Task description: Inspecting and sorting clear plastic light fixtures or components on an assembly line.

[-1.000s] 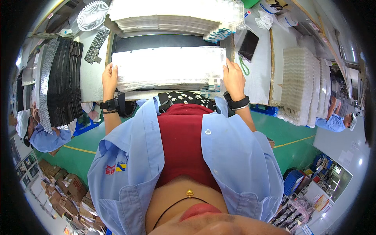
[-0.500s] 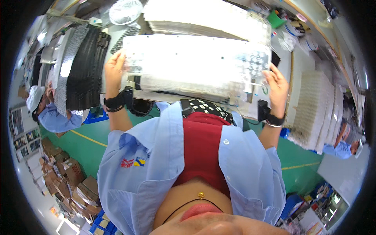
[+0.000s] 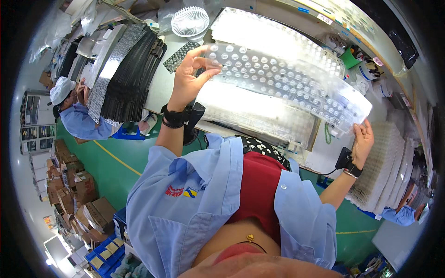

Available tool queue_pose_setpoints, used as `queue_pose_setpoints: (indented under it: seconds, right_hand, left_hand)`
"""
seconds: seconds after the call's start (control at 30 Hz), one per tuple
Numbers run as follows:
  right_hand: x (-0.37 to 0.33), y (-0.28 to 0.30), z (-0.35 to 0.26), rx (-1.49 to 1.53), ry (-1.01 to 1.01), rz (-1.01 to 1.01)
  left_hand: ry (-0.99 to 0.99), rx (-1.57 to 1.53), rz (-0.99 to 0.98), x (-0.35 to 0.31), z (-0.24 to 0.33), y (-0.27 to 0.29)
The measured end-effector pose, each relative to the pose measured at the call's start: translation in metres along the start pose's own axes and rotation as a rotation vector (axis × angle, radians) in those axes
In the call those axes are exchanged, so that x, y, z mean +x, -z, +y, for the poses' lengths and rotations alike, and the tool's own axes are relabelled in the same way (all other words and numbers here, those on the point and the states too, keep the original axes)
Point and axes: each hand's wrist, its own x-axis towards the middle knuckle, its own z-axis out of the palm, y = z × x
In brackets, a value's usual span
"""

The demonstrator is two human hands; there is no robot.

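Note:
A long translucent keyboard membrane sheet point(image 3: 282, 76) with rows of small round domes is held up between my hands. My left hand point(image 3: 192, 76) pinches its left end between thumb and fingers. Its right end, lower in the view, is gripped by my right hand point(image 3: 363, 141) at the corner. Under the sheet lies a bright white, glowing panel point(image 3: 245, 104) on the table, partly covered by it. Just beyond is a stack of similar domed sheets point(image 3: 259, 28).
A white fan point(image 3: 190, 22) stands at the back, near a dark keypad-like sheet point(image 3: 181, 56). Tall stacks of black sheets point(image 3: 132, 69) are on the left, pale stacks point(image 3: 378, 162) on the right. A green bin point(image 3: 350, 56) sits far right. A co-worker point(image 3: 83, 113) works at left.
The sheet has swung from nearly level to tilted, its left end higher and right end lower. My left hand rose slightly relative to the right, and the view shifted.

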Motion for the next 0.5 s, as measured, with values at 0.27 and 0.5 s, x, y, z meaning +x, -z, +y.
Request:
queue_pose_setpoints:
  seconds: [0.27, 0.5]
  right_hand:
    - [-0.002, 0.000, 0.010, -0.246, 0.342, 0.065]
    - [-0.009, -0.012, 0.000, -0.492, 0.385, 0.133]
  left_hand:
    - [-0.560, 0.500, 0.031, 0.008, -0.011, 0.005]
    - [-0.516, 0.510, 0.063, 0.007, -0.014, 0.003]
